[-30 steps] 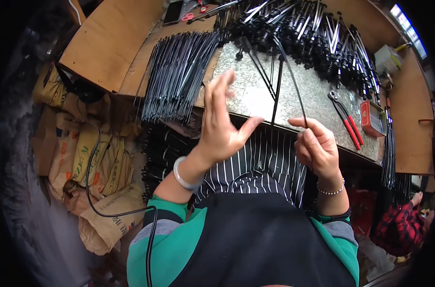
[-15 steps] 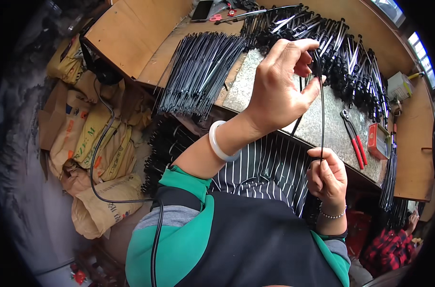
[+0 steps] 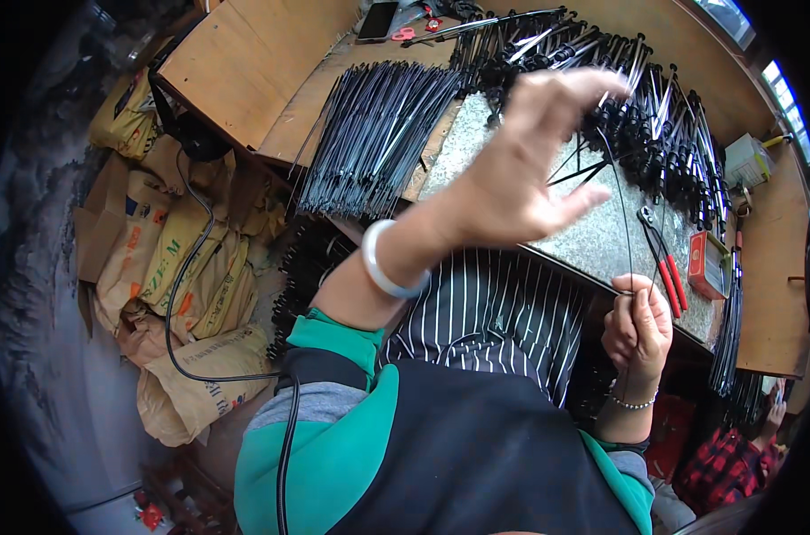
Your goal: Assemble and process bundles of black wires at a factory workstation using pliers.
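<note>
My left hand [image 3: 521, 169], a white bangle on its wrist, is raised above the near edge of the worktop. It is smeared by motion, but the thumb and fingers stand apart with nothing seen between them. Lower and to the right, my right hand [image 3: 638, 325] pinches the near end of a thin black rod [image 3: 626, 214] that looks like an umbrella rib. The rod runs up, bending near its far end, toward other thin black rods [image 3: 587, 169] that fan out over the pale worktop [image 3: 485, 134]. Part of these is hidden behind my left hand.
A dense bundle of dark rods [image 3: 378, 134] lies left. Silver shafts with black fittings [image 3: 663, 134] pile up at the back right. Red-handled pliers [image 3: 665, 267] and a red box [image 3: 708, 265] are near the right edge. Sacks [image 3: 200, 276] stand left; another person's sleeve [image 3: 721, 468] shows lower right.
My left hand has let go of the rod and opened, its wrist shifting left. My right hand has moved right with the rod's end. The thin rods now spread apart.
</note>
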Demonstrator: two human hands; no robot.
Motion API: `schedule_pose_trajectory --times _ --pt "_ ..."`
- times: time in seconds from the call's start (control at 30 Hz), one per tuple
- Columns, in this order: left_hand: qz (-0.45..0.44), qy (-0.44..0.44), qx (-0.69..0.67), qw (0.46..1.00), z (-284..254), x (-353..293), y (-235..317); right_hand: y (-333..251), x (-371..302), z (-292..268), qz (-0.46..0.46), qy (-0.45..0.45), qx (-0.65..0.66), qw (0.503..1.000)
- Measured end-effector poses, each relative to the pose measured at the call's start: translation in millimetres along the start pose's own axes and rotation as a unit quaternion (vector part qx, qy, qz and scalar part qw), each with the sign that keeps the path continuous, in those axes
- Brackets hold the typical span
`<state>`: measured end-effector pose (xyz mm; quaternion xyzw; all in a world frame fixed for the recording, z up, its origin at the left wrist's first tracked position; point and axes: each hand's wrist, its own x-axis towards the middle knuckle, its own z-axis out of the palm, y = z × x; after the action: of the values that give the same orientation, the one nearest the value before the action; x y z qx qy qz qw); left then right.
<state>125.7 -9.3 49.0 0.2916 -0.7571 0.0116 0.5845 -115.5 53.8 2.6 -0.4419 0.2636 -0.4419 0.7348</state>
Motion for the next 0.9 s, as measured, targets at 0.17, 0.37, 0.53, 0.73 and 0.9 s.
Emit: schedule_pose_trajectory --times 0.17,0.37,0.53,0.73,0.9 --pt "-0.236 -0.001 0.362 0.902 -81.0 -30.4 -125.2 -14.7 -5.5 -12.2 -0.04 0.001 -0.027 0.999" --pt "-0.547 -0.202 0.476 0.658 -103.7 -73.8 -185.8 -16.5 -0.3 -16.0 -0.062 0.027 -0.048 0.997" --pt "-0.577 -0.262 0.447 0.631 -105.0 -65.2 -192.7 -16.0 3.6 -18.9 -0.071 0.048 -0.046 0.995" --pt "-0.522 -0.222 0.513 0.644 -102.2 -86.5 -208.3 -16.0 1.9 -17.5 -0.08 0.057 -0.058 0.993" --pt "-0.473 -0.137 0.5 0.713 -98.6 -73.5 -181.2 -16.4 -1.6 -22.7 -0.089 0.075 -0.053 0.992"
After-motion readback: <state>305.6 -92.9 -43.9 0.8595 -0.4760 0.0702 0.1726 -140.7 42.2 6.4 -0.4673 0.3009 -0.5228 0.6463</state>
